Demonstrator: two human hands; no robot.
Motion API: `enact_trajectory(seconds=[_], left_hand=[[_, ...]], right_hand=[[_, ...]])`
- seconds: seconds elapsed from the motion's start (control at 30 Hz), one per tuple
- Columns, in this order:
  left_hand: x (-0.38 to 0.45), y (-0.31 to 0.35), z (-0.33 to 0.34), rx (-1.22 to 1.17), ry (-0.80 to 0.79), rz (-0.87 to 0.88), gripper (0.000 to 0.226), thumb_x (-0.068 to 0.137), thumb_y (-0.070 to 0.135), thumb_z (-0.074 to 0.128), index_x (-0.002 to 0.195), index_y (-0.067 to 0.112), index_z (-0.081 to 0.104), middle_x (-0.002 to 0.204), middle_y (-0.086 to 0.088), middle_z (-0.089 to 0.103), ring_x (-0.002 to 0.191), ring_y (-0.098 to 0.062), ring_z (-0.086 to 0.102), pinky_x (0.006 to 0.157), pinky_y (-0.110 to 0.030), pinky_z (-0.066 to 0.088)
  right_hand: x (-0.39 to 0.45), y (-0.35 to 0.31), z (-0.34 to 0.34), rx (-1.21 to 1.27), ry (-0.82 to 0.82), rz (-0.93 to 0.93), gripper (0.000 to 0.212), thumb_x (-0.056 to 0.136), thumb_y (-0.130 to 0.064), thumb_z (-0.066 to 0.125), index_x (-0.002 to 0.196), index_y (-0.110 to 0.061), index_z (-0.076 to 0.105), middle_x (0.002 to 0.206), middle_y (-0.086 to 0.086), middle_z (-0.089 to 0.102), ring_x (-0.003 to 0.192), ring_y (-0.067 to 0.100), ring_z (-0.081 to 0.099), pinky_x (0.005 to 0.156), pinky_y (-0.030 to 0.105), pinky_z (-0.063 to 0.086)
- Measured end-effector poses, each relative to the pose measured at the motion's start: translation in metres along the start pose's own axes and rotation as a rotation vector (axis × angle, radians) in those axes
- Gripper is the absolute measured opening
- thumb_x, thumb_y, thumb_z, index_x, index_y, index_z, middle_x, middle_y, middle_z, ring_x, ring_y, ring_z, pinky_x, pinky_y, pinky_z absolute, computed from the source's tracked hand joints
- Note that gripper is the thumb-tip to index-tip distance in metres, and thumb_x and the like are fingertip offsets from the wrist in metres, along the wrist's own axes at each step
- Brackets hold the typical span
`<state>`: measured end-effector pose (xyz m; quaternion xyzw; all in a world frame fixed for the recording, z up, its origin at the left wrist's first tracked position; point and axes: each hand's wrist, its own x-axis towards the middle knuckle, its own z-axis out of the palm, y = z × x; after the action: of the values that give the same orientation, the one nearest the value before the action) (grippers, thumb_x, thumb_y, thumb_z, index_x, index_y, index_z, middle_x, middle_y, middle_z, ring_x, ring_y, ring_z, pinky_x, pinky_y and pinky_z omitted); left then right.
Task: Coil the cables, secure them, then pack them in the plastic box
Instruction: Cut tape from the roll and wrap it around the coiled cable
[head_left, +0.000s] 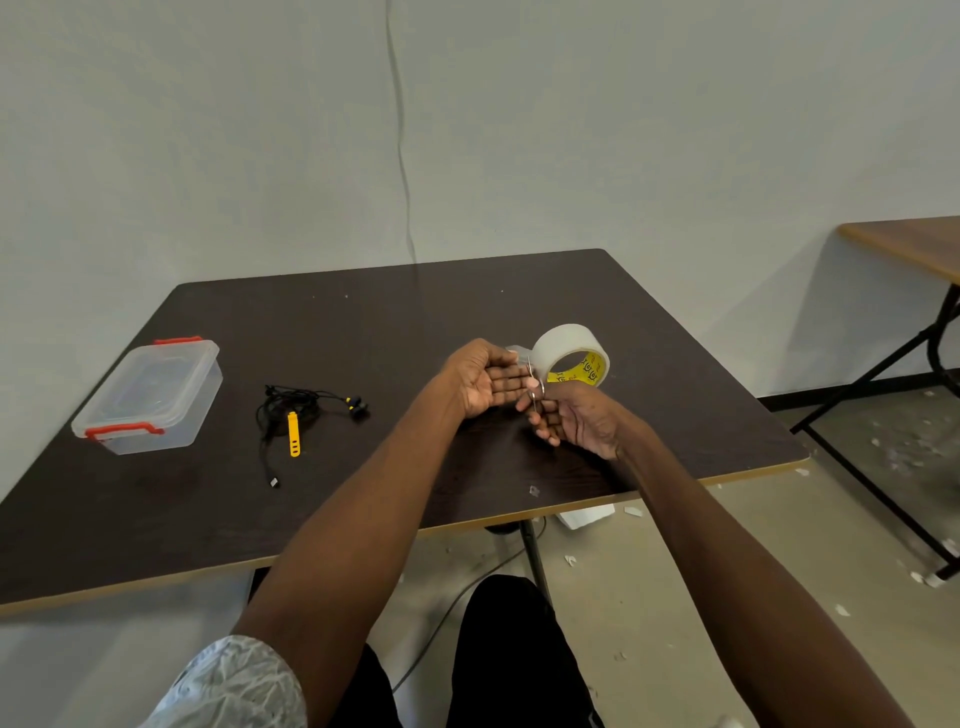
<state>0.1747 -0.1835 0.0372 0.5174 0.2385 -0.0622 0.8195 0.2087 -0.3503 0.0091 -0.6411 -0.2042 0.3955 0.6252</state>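
Observation:
A loosely bundled black earphone cable (289, 404) lies on the dark table (363, 332), with a yellow strap tie (294, 434) lying on it and its plug trailing toward me. The clear plastic box (148, 397), lid on with red clasps, stands at the left. My left hand (483, 376), palm toward me, pinches the pulled-out end of a strip (514, 351) from the clear tape roll (570, 356). Just right of it, my right hand (576, 418) grips small metal scissors (535, 385), whose blades sit against the left fingertips by the strip.
The table's near edge runs under my forearms. A small scrap of tape (533, 490) lies near that edge. A second wooden table (904, 244) with black legs stands at the right. A cord hangs down the wall behind.

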Motion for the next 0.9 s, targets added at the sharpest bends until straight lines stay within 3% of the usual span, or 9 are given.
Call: enact_trajectory(seconds=[0.2, 0.47, 0.63, 0.9], left_hand=[[-0.0017, 0.0016, 0.0012, -0.018, 0.014, -0.008, 0.013, 0.090, 0.002, 0.050, 0.097, -0.002, 0.060, 0.103, -0.021, 0.069, 0.083, -0.030, 0.069, 0.060, -0.038, 0.059], [-0.0029, 0.0013, 0.0024, -0.025, 0.019, -0.011, 0.011, 0.090, 0.001, 0.048, 0.090, 0.000, 0.059, 0.077, -0.017, 0.072, 0.062, -0.028, 0.072, 0.049, -0.033, 0.057], [-0.0026, 0.0011, 0.0029, -0.019, 0.020, -0.007, 0.011, 0.091, 0.001, 0.048, 0.095, -0.001, 0.058, 0.089, -0.018, 0.070, 0.061, -0.027, 0.072, 0.050, -0.033, 0.057], [-0.0021, 0.0009, 0.0039, -0.015, 0.023, 0.002, 0.010, 0.090, 0.000, 0.048, 0.091, 0.001, 0.058, 0.084, -0.019, 0.071, 0.065, -0.029, 0.072, 0.052, -0.035, 0.058]], right_hand=[[-0.0015, 0.0012, -0.0010, -0.014, 0.008, -0.009, 0.029, 0.098, -0.029, 0.052, 0.102, -0.002, 0.062, 0.072, 0.004, 0.056, 0.059, 0.015, 0.052, 0.048, 0.022, 0.041], [-0.0012, 0.0022, -0.0030, 0.012, 0.006, -0.006, 0.031, 0.098, -0.031, 0.052, 0.102, -0.002, 0.062, 0.072, 0.004, 0.057, 0.059, 0.015, 0.052, 0.048, 0.022, 0.041], [-0.0019, 0.0016, -0.0013, 0.007, 0.008, -0.013, 0.030, 0.098, -0.030, 0.051, 0.101, -0.002, 0.062, 0.072, 0.004, 0.056, 0.058, 0.014, 0.051, 0.047, 0.021, 0.040], [-0.0032, 0.0009, -0.0014, 0.009, -0.005, 0.021, 0.030, 0.098, -0.028, 0.049, 0.098, -0.002, 0.064, 0.071, 0.005, 0.058, 0.057, 0.014, 0.053, 0.047, 0.021, 0.040]])
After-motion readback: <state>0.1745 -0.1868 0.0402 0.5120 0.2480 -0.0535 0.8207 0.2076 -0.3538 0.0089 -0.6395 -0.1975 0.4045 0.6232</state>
